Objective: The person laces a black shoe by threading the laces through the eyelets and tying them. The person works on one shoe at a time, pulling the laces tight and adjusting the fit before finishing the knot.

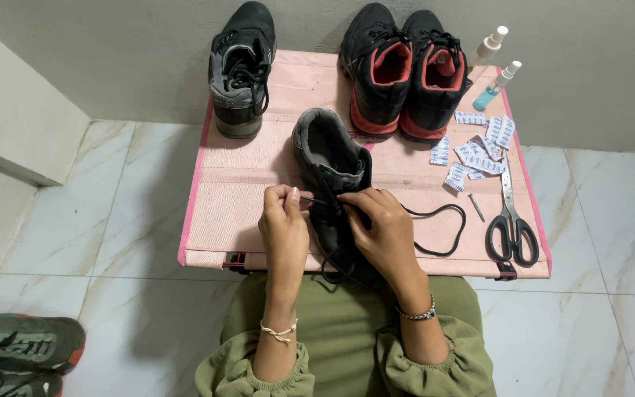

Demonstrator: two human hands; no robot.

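— Hands first: what are they doing in the head view?
— Left hand (284, 224) pinches the black lace (435, 231) tip in a closed grip; right hand (385, 229) grips the dark shoe (330, 165), near centre of the pink surface (237, 184).
— Step?
— Lacing, seemingly. Next calls for threading an eyelet. Scissors (511, 220) lie right.

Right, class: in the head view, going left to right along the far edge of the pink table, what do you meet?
Grey and black shoe → pair of black shoes with red lining → white spray bottle → blue spray bottle.
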